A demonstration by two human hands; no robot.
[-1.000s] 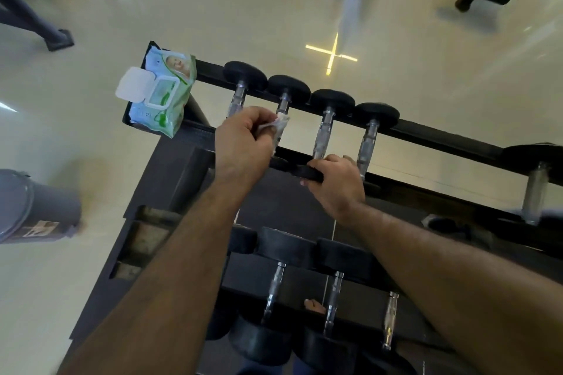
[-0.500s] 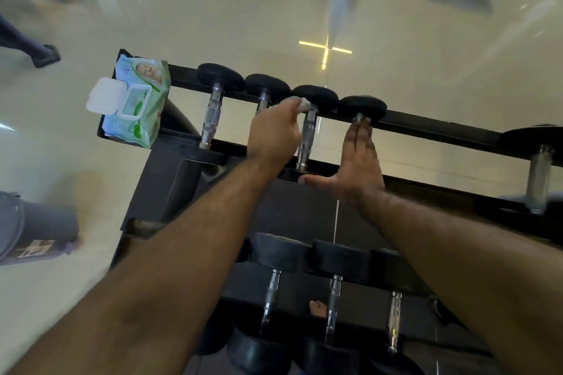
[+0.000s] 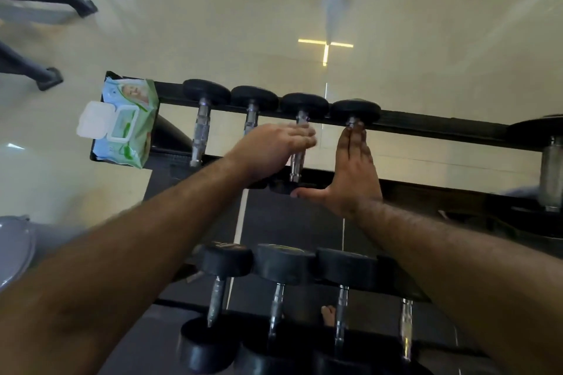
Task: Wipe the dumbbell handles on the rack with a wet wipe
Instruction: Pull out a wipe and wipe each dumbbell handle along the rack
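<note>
Both hands unmoved (left hand slid down third handle).

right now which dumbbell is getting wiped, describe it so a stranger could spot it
Find the black rack and its top row of four small dumbbells beside the wet-wipe pack. It is the third dumbbell from the pack, the only one with the left hand wrapped around its chrome handle.

Narrow gaps between top-row dumbbell handles; right hand flat over the fourth, left hand seemingly around the third.
</note>
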